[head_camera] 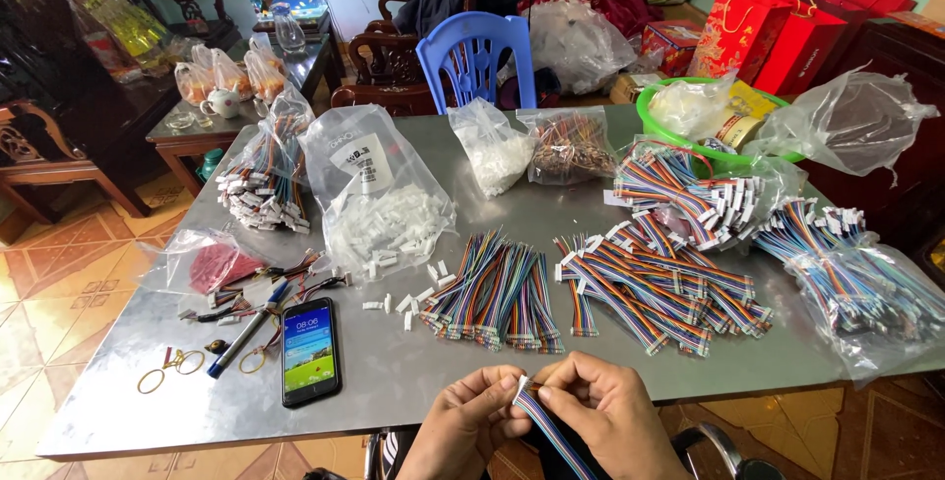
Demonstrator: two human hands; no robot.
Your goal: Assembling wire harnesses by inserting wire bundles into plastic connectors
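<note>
At the near edge of the grey worktop (pixel 413 362), both hands are pinching one striped ribbon cable (pixel 544 424). The left hand (pixel 465 423) is closing thumb and fingers on its upper end, and the right hand (pixel 600 411) is gripping just beside it. A phone (pixel 310 350) is lying to the left, near a blue pen (pixel 248 328). Piles of coloured cables (pixel 497 295) and small white connectors (pixel 399 301) are lying beyond the hands.

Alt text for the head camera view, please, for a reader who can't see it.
Two bare hands, left hand and right hand, pinch the end of a multicoloured ribbon cable at the near edge of a grey metal table. On the table lie piles of similar cables, bags of white connectors, a smartphone and a pen.
</note>
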